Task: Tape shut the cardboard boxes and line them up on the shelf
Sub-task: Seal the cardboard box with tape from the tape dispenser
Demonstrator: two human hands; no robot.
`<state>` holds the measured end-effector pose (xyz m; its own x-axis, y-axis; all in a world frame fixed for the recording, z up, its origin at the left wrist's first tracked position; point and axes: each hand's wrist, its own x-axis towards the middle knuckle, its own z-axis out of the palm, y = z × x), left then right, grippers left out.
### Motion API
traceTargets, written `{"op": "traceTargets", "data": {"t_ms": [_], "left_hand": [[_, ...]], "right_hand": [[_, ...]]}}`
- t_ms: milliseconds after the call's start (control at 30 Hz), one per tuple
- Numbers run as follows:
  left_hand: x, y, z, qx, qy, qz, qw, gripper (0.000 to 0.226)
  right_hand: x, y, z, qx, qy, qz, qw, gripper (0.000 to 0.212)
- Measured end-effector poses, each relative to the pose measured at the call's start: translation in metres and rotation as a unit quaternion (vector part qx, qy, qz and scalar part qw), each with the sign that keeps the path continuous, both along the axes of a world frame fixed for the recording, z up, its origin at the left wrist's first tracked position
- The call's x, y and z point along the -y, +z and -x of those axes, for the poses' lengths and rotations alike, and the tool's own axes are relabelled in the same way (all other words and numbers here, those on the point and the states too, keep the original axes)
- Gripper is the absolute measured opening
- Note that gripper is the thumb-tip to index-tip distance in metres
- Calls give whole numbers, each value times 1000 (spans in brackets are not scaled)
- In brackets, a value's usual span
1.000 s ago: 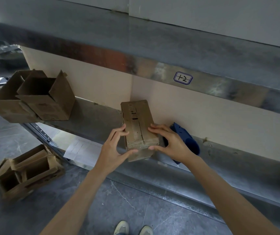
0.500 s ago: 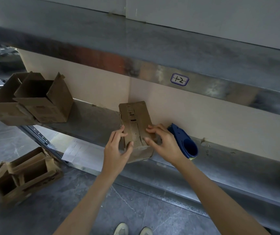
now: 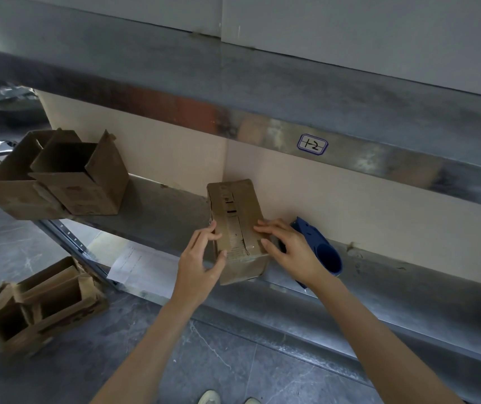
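Left hand (image 3: pixel 201 265) gripped the taped cardboard box (image 3: pixel 234 205) at its near left corner, fingers curled against the side and thumb on top. Right hand (image 3: pixel 291 252) lay on the box's right top edge, fingers fairly straight and pressing the flap down. The box stood on the metal shelf (image 3: pixel 160 205), against the back panel. A blue tape dispenser (image 3: pixel 325 255) lay just right of it. Two open boxes (image 3: pixel 79 182) sat at the shelf's left end, with more open boxes on the floor (image 3: pixel 41 304).
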<state>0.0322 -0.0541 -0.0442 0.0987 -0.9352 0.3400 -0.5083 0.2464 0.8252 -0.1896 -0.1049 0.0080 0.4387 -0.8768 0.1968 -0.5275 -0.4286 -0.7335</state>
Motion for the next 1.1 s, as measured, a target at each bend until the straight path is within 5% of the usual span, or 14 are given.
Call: {"op": "traceTargets", "data": {"t_ms": [567,800,1100], "left_hand": [[-2,3,-7,-39,-43,-46,997,29],[1,5,-13,-33,-51,-33,998,33],[3,0,-8,-31,-11,-16,999,32]], "right_hand": [[-1,9,2,-8,14,-34,999,33],[6,12,13,-58,64,-50,995,59],[8,9,7,8,18,-31,999,35]]}}
